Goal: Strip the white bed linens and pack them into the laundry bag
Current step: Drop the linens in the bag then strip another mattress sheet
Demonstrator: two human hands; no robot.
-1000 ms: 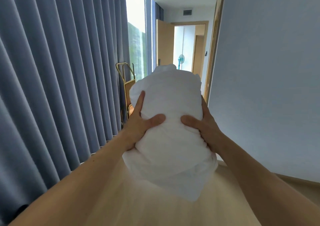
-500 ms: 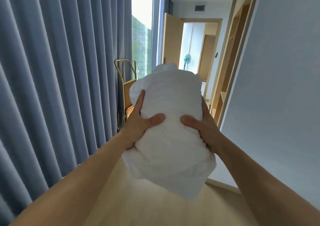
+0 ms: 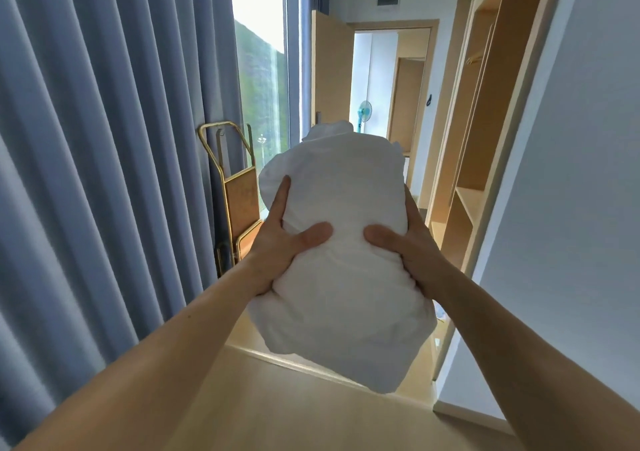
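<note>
A bundled wad of white bed linen (image 3: 343,277) is held up in front of me at chest height, in the middle of the head view. My left hand (image 3: 282,239) grips its left side, thumb pressed into the front. My right hand (image 3: 403,242) grips the right side the same way, its fingers hidden behind the cloth. No laundry bag shows in the view.
Blue-grey curtains (image 3: 104,173) hang along the left. A gold luggage cart (image 3: 235,191) stands by the window. An open wooden wardrobe (image 3: 485,139) lines the right, beside a grey wall (image 3: 581,208). An open door (image 3: 332,69) leads to a room with a fan (image 3: 364,111). A low step edge (image 3: 311,367) crosses the wooden floor.
I have walked forward with the bundle; the grey wall slid right, revealing the wardrobe, and the cart and doorway came nearer. Both hands keep the same hold.
</note>
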